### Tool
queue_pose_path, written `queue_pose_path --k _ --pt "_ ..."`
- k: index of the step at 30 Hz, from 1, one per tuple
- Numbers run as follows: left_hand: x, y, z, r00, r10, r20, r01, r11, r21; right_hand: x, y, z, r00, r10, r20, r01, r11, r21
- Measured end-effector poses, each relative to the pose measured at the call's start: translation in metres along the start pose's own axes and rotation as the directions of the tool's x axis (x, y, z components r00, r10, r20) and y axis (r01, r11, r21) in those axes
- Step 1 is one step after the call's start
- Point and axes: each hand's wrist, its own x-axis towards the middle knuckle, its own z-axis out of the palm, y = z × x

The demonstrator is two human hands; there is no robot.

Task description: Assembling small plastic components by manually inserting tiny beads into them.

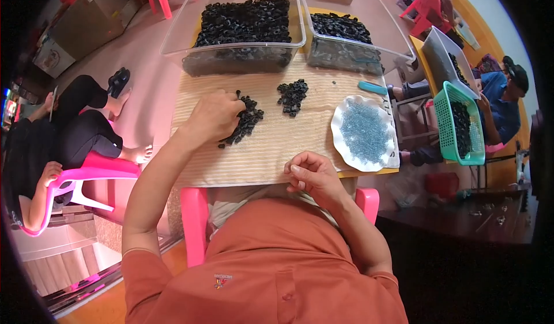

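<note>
My left hand (214,115) is over the left edge of a loose pile of small black plastic parts (248,122), its fingers bent and drawn together. What sits between those fingertips is mostly hidden. Close to the table's front edge, my right hand (314,177) is raised with thumb and fingers curled into a pinch; anything in it is too small to make out. A second small heap of black parts (292,97) lies to the right of the first. On the right stands a white scalloped plate (337,129) holding many tiny pale-blue pins or rods (366,132).
Two clear plastic bins (242,51) (346,49) full of black parts stand along the far side. A blue-handled tool (373,87) lies beyond the plate. Rightward are a green basket (444,122) and a seated person (505,104); another person (75,122) sits at left.
</note>
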Motion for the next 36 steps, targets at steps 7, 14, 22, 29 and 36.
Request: queue_pose_path --k 7,14,22,29,36 --pt "-0.004 0.0 -0.001 0.994 0.085 -0.066 -0.09 0.993 -0.077 -0.015 -0.006 -0.01 0.999 -0.047 -0.01 0.047 0.999 -0.009" --pt "-0.026 0.022 -0.017 0.944 0.015 -0.33 -0.113 0.953 -0.282 -0.043 -0.037 -0.022 0.924 -0.352 -0.149 0.26 0.864 -0.431" --pt "-0.025 0.065 0.001 0.936 0.022 -0.35 -0.184 0.881 -0.437 -0.055 -0.08 -0.05 0.769 -0.635 0.074 0.046 -0.06 -0.997" --pt "-0.023 0.083 0.033 0.947 0.084 -0.309 -0.213 0.886 -0.412 -0.03 -0.087 -0.05 0.833 -0.526 0.174 -0.094 -0.444 -0.891" --pt "-0.024 0.085 0.049 0.941 0.077 -0.331 -0.202 0.91 -0.363 -0.017 -0.091 -0.054 0.881 -0.46 0.108 -0.139 -0.471 -0.871"
